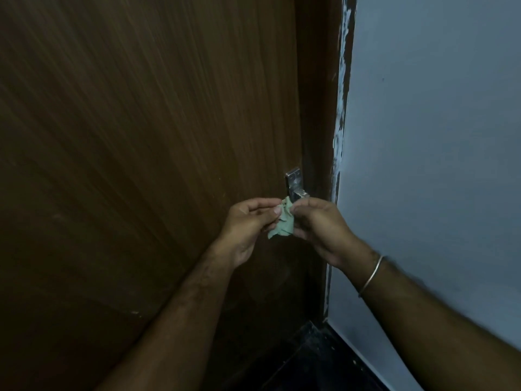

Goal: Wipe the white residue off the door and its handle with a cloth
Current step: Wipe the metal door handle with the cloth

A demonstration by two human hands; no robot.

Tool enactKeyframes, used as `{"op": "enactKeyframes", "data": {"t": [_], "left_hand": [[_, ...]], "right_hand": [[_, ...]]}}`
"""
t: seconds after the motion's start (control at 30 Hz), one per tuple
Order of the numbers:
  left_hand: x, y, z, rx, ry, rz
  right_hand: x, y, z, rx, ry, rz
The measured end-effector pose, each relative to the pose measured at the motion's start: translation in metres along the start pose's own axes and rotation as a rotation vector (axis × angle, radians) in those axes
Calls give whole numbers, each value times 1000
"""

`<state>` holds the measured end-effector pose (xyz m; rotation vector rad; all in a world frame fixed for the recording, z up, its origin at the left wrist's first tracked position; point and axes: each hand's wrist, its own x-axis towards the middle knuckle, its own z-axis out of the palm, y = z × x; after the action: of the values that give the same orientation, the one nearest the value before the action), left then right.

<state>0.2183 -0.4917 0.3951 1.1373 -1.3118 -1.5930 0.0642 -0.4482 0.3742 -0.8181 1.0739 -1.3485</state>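
Observation:
A brown wooden door [146,131] fills the left and middle of the view. Its metal handle [294,184] sits near the door's right edge, with pale smears on the plate. Just below the handle, my left hand [248,224] and my right hand [321,227] both pinch a small crumpled pale green cloth [283,221] between their fingertips. The cloth hangs between the hands, a little in front of the door and apart from the handle. A small white mark [135,312] shows low on the door.
The dark door frame [318,108] runs beside the door, with white paint streaks [342,80] along its right edge. A grey-blue wall [437,136] stands on the right. Dark floor [318,359] lies below. A metal bangle [370,275] circles my right wrist.

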Motion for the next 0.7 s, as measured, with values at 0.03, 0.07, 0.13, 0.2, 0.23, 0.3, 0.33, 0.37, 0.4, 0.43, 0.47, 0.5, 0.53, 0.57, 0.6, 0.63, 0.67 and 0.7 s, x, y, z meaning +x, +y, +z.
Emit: {"op": "enactKeyframes", "data": {"t": [0.03,0.07,0.13,0.2,0.23,0.3,0.33,0.37,0.4,0.43,0.47,0.5,0.53,0.57,0.6,0.63,0.67,0.7], "left_hand": [[-1,1,-1,6,2,14],[-2,3,-3,2,11,24],[-3,5,-4,14,31,32],[-3,8,-4,76,44,48],[-3,9,-4,102,46,61],[-3,11,-4,136,39,80],[-3,13,-4,158,35,82],[-2,14,-5,194,36,80],[-2,14,-6,247,48,82],[-1,13,-6,310,75,94],[1,11,-6,375,124,115],[2,8,-6,434,192,143],[3,5,-6,484,272,177],[2,1,-6,526,334,223],[0,-4,-6,563,351,276],[-1,-9,-5,597,320,309],[-4,-14,-5,615,260,306],[-7,-17,-4,601,191,263]], "right_hand": [[0,-2,0,135,-21,61],[0,-3,-1,255,-32,110],[-1,-2,-3,381,-55,179],[-3,1,-5,303,-117,178],[-3,5,-5,194,-147,153],[-2,11,-5,1,-141,86],[-1,13,-6,-24,-107,65],[1,13,-7,5,-78,68],[2,13,-9,67,-67,93],[3,12,-10,132,-63,122],[3,11,-12,177,-51,145],[3,11,-13,197,-28,164],[3,11,-13,201,4,183],[2,11,-12,181,45,194],[2,13,-11,140,83,193],[1,14,-9,87,112,184],[-1,16,-7,38,134,168],[-2,19,-5,-2,146,140]]}}
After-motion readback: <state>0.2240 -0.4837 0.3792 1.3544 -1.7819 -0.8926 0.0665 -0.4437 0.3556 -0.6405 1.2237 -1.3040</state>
